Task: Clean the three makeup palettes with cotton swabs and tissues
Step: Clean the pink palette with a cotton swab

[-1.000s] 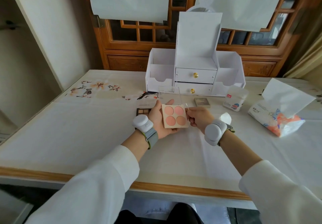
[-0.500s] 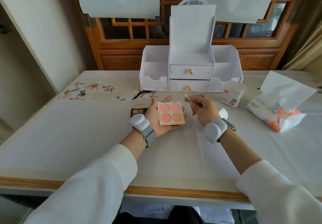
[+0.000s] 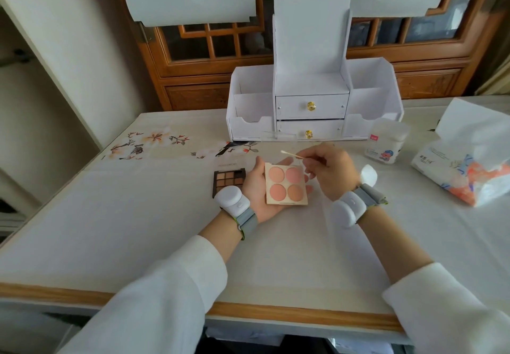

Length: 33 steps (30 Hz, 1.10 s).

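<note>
A cream palette with four pink pans (image 3: pixel 285 184) lies in my left hand (image 3: pixel 258 188), thumb at its top left corner and fingertips showing at its right edge. My right hand (image 3: pixel 328 173) pinches a cotton swab (image 3: pixel 292 155); its white tip points left, just above the palette's far edge. A dark palette of brown shades (image 3: pixel 227 181) lies open on the table, to the left of my left hand and partly behind the wrist device. A third palette is hidden behind my right hand.
A white drawer organizer (image 3: pixel 311 105) stands at the back of the table. A cotton swab tub (image 3: pixel 386 144) and a tissue pack (image 3: pixel 463 171) with one tissue sticking up sit at the right. The table's wooden front edge (image 3: pixel 276 315) runs below my arms.
My right hand has drawn the swab away from the palette's right edge and raised it; the swab now points left over the far edge. The left hand keeps holding the palette.
</note>
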Each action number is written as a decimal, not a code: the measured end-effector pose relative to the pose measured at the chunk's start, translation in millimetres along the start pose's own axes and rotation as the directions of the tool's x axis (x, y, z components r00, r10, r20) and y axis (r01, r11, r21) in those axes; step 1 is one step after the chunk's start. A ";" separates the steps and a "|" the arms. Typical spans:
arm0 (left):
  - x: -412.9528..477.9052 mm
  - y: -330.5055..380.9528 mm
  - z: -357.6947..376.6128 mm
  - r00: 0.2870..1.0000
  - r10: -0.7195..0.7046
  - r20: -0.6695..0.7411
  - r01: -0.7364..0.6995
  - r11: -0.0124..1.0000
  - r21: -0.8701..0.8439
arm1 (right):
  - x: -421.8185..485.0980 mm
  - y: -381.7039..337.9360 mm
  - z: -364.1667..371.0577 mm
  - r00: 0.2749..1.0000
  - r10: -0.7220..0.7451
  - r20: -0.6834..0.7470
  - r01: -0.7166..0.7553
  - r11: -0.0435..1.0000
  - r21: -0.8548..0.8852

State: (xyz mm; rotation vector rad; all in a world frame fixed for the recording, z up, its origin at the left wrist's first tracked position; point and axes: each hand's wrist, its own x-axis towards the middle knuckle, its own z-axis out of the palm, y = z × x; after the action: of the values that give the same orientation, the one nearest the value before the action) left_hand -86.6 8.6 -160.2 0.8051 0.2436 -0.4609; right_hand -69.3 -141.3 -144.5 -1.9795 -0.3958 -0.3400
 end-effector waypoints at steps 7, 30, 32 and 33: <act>-3.8 -2.9 0.6 1.000 -0.026 -0.016 0.027 0.998 0.052 | -6.5 -0.9 3.0 0.999 -0.034 0.000 0.034 0.992 -0.119; -15.7 -5.7 12.1 0.999 -0.022 0.028 0.023 0.999 -0.038 | -6.5 3.3 4.4 0.949 -0.312 -0.046 0.288 0.916 -0.281; -15.4 -5.7 11.8 0.999 -0.020 0.024 0.022 0.999 -0.048 | -6.0 4.2 6.3 0.947 -0.318 -0.042 0.294 0.912 -0.286; -15.2 -5.8 12.0 0.999 -0.020 0.028 0.022 0.999 -0.046 | -5.9 4.3 6.3 0.946 -0.322 -0.038 0.298 0.909 -0.291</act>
State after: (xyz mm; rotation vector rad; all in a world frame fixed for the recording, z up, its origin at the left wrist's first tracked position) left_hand -102.4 0.8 -150.1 0.7506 0.2364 -0.4841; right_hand -72.4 -138.0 -153.1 -2.1703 -0.6394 -0.7160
